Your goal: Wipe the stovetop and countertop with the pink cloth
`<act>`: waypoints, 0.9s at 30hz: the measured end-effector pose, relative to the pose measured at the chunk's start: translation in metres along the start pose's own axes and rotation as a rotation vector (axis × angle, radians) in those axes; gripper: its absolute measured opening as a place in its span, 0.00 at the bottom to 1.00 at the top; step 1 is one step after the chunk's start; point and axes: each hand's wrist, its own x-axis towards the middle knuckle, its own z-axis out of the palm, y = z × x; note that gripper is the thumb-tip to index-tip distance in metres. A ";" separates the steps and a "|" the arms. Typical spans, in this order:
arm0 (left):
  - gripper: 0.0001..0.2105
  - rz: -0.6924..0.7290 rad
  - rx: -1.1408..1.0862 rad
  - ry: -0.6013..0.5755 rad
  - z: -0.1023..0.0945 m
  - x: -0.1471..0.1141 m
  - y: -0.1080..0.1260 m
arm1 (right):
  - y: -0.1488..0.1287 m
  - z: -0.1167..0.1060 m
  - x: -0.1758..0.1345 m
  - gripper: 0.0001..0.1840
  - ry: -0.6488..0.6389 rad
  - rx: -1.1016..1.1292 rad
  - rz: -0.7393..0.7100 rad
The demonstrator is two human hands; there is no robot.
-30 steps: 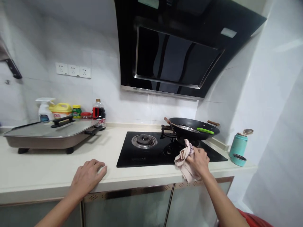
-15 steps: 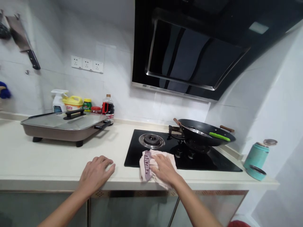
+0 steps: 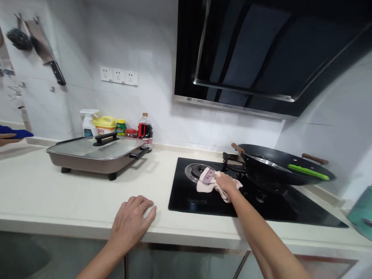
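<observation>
My right hand (image 3: 226, 182) presses a pale pink cloth (image 3: 205, 187) with a purple band onto the black glass cooktop (image 3: 181, 197). Part of the cloth overlaps the front of the left burner (image 3: 189, 173); its folds bunch under my fingers. To the left of the cooktop, my left hand (image 3: 132, 219) rests on the cream countertop (image 3: 87, 197) near its front edge. It holds nothing, with the thumb apart from the bent fingers. A black wok (image 3: 266, 169) with wooden handles sits over the right burner, and a bright green handle (image 3: 308, 172) lies across its rim.
At left stands a lidded electric pan (image 3: 87, 164), with a spray bottle (image 3: 88, 124), a yellow jug (image 3: 105, 123) and a dark sauce bottle (image 3: 145, 133) behind it. The range hood (image 3: 247, 54) overhangs the cooktop. A teal container (image 3: 362, 211) is at far right.
My right hand and the cloth have moved from the cooktop's front edge farther back, up against the left burner. My left hand stays on the countertop. The view has turned left and come closer.
</observation>
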 end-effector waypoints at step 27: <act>0.07 0.018 -0.039 0.034 -0.005 -0.004 0.014 | -0.143 0.030 -0.071 0.41 -0.156 0.073 -0.535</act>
